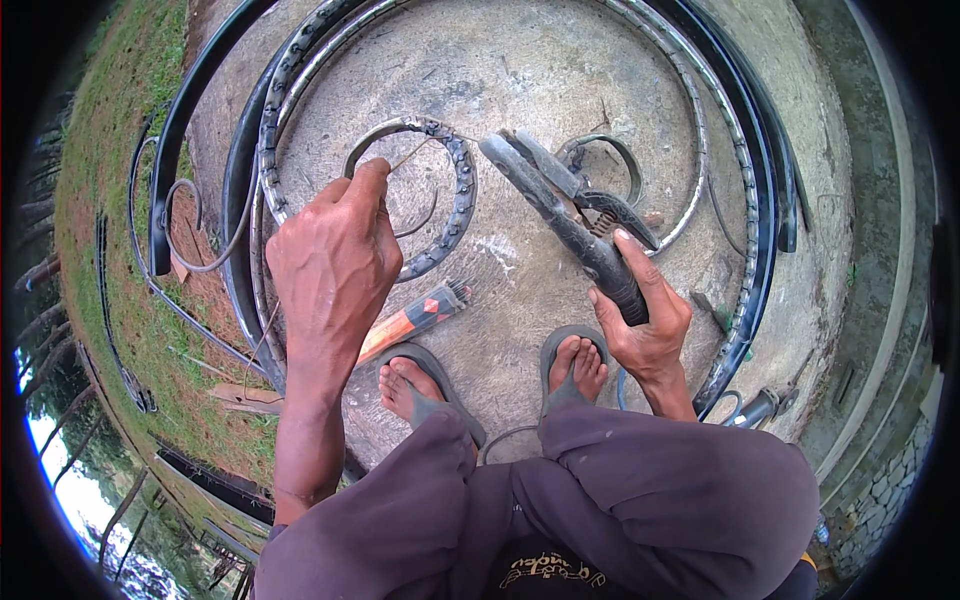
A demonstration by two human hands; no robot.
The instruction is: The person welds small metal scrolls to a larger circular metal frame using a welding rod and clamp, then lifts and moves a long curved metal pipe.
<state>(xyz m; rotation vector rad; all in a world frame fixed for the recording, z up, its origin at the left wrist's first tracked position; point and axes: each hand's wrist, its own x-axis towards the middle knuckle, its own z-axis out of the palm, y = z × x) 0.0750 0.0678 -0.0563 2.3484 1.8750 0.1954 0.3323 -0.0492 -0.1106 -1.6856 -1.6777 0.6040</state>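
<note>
My left hand [330, 240] is closed in a pinch on a thin rod [410, 154], which slants up toward a small metal ring [463, 190] with knobbly marks along its band. My right hand [645, 330] grips the black handle of a worn clamp-like electrode holder [570, 240], with a coil spring and a lever showing. Its jaws point up-left, near the rod's far end; whether they touch it, I cannot tell. An orange-and-black packet of rods [405, 325] lies below my left hand, beside my sandalled foot [405, 385].
Large curved metal bars [752, 200] surround the work on the concrete slab [510, 60]. A smaller curled piece [630, 160] lies behind the holder. Bent rods [200, 265] lie at the left, by grass [110, 260]. A concrete edge [870, 250] runs along the right.
</note>
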